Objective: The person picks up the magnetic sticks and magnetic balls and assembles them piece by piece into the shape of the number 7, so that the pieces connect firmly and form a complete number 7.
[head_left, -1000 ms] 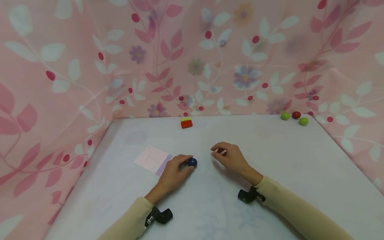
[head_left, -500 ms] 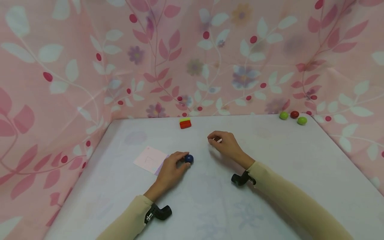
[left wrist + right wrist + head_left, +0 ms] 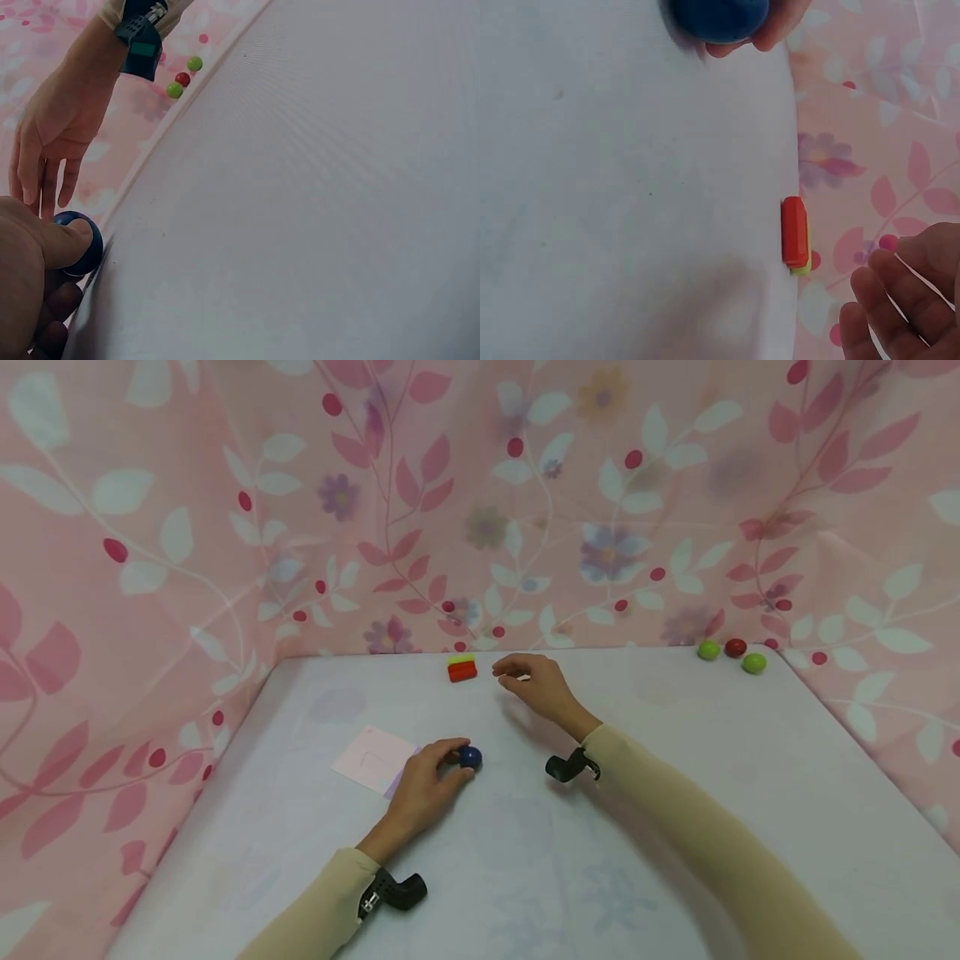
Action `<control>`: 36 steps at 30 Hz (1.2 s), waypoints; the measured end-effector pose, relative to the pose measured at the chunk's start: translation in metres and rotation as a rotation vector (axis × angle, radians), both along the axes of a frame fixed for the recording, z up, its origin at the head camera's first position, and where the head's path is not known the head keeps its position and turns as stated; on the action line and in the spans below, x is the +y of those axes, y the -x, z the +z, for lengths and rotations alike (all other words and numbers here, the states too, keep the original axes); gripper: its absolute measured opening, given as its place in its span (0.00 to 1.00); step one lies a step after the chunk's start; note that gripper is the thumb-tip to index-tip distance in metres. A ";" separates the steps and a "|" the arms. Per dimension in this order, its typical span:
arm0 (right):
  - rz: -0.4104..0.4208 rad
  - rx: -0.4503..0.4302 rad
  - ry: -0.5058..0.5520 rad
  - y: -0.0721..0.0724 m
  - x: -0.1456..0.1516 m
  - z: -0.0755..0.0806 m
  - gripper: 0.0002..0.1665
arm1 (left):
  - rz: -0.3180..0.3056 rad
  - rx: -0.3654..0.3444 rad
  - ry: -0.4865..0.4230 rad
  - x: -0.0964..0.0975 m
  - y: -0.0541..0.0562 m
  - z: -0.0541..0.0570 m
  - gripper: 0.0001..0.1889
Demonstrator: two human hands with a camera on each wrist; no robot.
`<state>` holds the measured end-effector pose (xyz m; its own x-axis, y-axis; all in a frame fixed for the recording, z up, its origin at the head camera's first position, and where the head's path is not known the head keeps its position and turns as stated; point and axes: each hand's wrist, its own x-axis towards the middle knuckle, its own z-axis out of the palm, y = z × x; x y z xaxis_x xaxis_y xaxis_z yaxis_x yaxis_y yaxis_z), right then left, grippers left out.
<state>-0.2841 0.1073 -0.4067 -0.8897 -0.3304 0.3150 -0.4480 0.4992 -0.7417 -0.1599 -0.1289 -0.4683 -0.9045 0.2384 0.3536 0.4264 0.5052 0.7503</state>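
Observation:
My left hand (image 3: pixel 422 787) pinches a dark blue ball (image 3: pixel 471 758) between thumb and fingers, just above the middle of the white table. In the left wrist view the thumb lies across the blue ball (image 3: pixel 91 253). Holding nothing, my right hand (image 3: pixel 543 687) hovers near the back of the table with its fingers loosely bent. Just left of its fingertips lies a small red block (image 3: pixel 462 672), with a yellow-green piece (image 3: pixel 461 658) close behind it. The right wrist view has the red block (image 3: pixel 795 231) at the table's edge, beside the relaxed fingers (image 3: pixel 889 300).
A pale pink card with a purple edge (image 3: pixel 373 760) lies flat left of the left hand, partly covered by it. At the back right corner sit a red ball (image 3: pixel 735 647) and two green ones (image 3: pixel 753 663). A floral curtain (image 3: pixel 480 527) rises behind the table (image 3: pixel 675 760).
My right hand has moved away from near the ball, forward and left to beside the red block. The left hand keeps its grip on the blue ball and has barely shifted.

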 end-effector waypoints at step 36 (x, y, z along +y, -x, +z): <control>0.038 -0.114 -0.287 0.054 -0.062 -0.014 0.15 | -0.008 -0.008 -0.004 -0.001 -0.003 0.002 0.21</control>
